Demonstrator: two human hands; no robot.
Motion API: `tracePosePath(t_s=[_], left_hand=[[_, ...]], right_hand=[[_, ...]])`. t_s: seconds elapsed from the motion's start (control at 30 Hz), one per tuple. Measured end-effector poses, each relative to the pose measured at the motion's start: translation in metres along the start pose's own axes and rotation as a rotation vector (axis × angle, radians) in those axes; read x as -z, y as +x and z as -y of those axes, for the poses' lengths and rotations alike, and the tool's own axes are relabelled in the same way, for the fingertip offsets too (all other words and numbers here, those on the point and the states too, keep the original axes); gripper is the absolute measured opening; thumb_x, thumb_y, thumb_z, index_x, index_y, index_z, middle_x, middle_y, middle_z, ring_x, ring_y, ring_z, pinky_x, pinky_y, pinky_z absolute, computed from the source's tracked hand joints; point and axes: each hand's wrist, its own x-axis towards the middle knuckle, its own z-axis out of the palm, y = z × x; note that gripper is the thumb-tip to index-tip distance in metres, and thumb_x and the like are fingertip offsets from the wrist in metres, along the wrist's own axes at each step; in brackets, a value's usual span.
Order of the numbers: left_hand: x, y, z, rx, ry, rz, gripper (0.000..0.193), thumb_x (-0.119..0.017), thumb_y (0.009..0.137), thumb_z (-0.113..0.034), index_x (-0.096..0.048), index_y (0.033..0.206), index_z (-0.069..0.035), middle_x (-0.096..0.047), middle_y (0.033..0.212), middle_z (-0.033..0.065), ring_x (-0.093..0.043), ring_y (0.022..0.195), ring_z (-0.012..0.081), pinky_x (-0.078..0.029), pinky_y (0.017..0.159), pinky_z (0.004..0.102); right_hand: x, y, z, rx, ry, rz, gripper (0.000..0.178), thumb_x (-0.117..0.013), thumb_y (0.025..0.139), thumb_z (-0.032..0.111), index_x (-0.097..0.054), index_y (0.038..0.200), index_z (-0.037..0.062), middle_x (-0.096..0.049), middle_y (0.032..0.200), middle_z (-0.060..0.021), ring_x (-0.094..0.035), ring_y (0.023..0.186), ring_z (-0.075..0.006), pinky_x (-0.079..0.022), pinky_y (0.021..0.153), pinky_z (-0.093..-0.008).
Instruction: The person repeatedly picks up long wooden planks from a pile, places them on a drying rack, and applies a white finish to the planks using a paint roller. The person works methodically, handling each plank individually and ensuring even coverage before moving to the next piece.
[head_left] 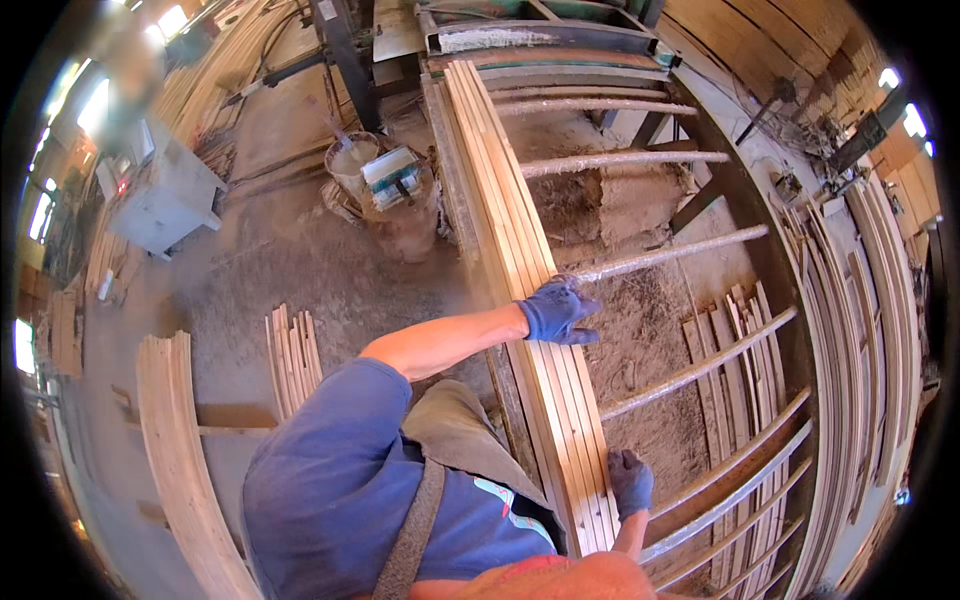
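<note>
A long bundle of pale, narrow wooden strips (510,215) lies side by side along the near edge of a metal frame, running from top centre to lower centre. My left hand (555,310), in a dark blue glove, rests across the strips about midway along. Its fingers are apart and reach past the bundle's right edge. Farther down, my gloved right hand (631,482) is at the bundle's right side, its fingers curled against the outer strip. The undersides of both hands are hidden.
Round metal bars (672,262) cross the frame, with sawdust and loose strips (740,360) below. Long boards (875,330) are stacked at the right. A bucket (352,160) stands left of the frame, a grey machine cabinet (160,195) farther left. A wide plank (180,440) lies lower left.
</note>
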Motion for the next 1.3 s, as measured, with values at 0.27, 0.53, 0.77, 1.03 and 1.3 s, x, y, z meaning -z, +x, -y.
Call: tracePosePath(t_s=[0.27, 0.53, 0.77, 1.03, 1.3], left_hand=[[0.024, -0.013, -0.008, 0.109, -0.448, -0.181, 0.048, -0.060, 0.093, -0.036, -0.057, 0.126, -0.001, -0.067, 0.114, 0.0157, -0.063, 0.110, 0.0295, -0.046, 0.102, 0.0392], [0.101, -0.206, 0.043, 0.254, -0.567, -0.333, 0.032, -0.064, 0.090, -0.028, -0.065, 0.114, -0.007, -0.067, 0.113, 0.0146, -0.068, 0.097, 0.0300, -0.054, 0.085, 0.0386], [0.119, -0.376, 0.133, 1.031, -0.457, -0.160, 0.039, -0.061, 0.090, -0.032, -0.063, 0.115, -0.003, -0.067, 0.108, 0.0212, -0.066, 0.098, 0.0346, -0.052, 0.085, 0.0372], [0.089, -0.449, 0.214, 1.287, -0.642, -0.322, 0.041, -0.061, 0.092, -0.033, -0.062, 0.116, 0.000, -0.068, 0.111, 0.0178, -0.066, 0.104, 0.0266, -0.051, 0.088, 0.0346], [0.137, -0.427, 0.256, 1.690, -0.866, -0.595, 0.041, -0.063, 0.092, -0.031, -0.062, 0.116, 0.002, -0.069, 0.105, 0.0151, -0.067, 0.094, 0.0219, -0.051, 0.086, 0.0326]], right_hand=[[0.004, 0.078, 0.119, 0.317, 0.226, -0.065, 0.046, -0.061, 0.090, 0.043, -0.058, 0.121, 0.0086, -0.066, 0.106, -0.0177, -0.063, 0.097, -0.0366, -0.050, 0.082, -0.0445], [0.002, 0.181, 0.240, 0.580, 0.182, -0.163, 0.052, -0.066, 0.087, 0.042, -0.057, 0.123, 0.0046, -0.064, 0.112, -0.0188, -0.060, 0.104, -0.0354, -0.049, 0.088, -0.0438], [-0.015, 0.295, 0.342, 0.613, 0.153, -0.165, 0.042, -0.070, 0.086, 0.032, -0.060, 0.118, 0.0060, -0.067, 0.107, -0.0164, -0.064, 0.100, -0.0290, -0.050, 0.085, -0.0384], [-0.003, 0.483, 0.518, 0.680, 0.616, 0.093, 0.038, -0.067, 0.091, 0.025, -0.061, 0.119, -0.0006, -0.069, 0.110, -0.0132, -0.064, 0.102, -0.0149, -0.049, 0.089, -0.0291], [-0.044, 0.733, 0.740, 1.048, 0.182, -0.157, 0.044, -0.065, 0.086, 0.044, -0.066, 0.116, 0.0122, -0.067, 0.115, -0.0154, -0.062, 0.108, -0.0353, -0.047, 0.095, -0.0400]])
